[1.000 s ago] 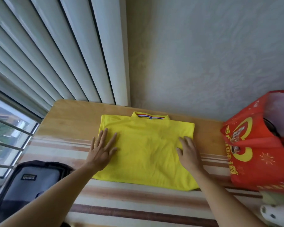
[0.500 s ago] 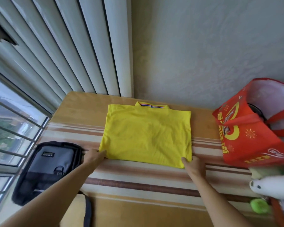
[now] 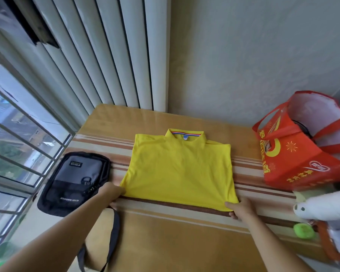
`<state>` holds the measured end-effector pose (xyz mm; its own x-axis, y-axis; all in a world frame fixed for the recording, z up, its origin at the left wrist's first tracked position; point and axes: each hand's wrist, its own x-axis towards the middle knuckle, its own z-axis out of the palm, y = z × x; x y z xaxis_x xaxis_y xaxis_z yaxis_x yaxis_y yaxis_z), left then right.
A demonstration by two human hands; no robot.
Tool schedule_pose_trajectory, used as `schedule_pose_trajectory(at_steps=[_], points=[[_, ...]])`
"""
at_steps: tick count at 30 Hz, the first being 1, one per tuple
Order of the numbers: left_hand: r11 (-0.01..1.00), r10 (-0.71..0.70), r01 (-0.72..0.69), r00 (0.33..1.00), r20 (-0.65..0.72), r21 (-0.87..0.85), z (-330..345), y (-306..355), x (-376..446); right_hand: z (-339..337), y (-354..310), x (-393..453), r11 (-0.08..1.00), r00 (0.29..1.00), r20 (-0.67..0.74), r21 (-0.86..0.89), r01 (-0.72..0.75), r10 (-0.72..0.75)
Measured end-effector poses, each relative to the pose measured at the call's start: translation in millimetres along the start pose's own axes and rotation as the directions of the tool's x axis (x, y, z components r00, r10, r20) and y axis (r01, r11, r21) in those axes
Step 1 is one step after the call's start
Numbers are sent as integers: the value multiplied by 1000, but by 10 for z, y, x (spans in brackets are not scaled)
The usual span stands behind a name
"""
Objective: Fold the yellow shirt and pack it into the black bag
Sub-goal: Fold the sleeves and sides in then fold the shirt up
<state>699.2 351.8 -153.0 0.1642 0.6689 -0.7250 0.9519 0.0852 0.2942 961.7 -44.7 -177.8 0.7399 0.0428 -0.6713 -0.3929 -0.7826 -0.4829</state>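
Fingers of my left hand [image 3: 114, 193] pinch the near left corner of the yellow shirt [image 3: 180, 171], and fingers of my right hand [image 3: 240, 208] pinch its near right corner, thumb on top. Its sides folded in, the shirt lies flat on the striped worktop [image 3: 185, 228], collar toward the wall. My black bag [image 3: 75, 181] lies just left of it, a red bag [image 3: 300, 150] to the right.

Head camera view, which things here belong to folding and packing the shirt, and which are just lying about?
Belongs to the job:
yellow shirt, part folded
black bag, left of it
left hand and right hand, gripping its near corners

Just lying about:
red bag
green round thing
white object
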Motion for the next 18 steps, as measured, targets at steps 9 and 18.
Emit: schedule_pose_trajectory(at_steps=[9,18], points=[[950,-74,51,995,65,307,263,-435,-622,-73,394,-494,990,994,0,-82,-113,114],[881,307,-213,937,-166,423,441,-301,-739,-32,339,-494,985,993,-5,128,-117,119]])
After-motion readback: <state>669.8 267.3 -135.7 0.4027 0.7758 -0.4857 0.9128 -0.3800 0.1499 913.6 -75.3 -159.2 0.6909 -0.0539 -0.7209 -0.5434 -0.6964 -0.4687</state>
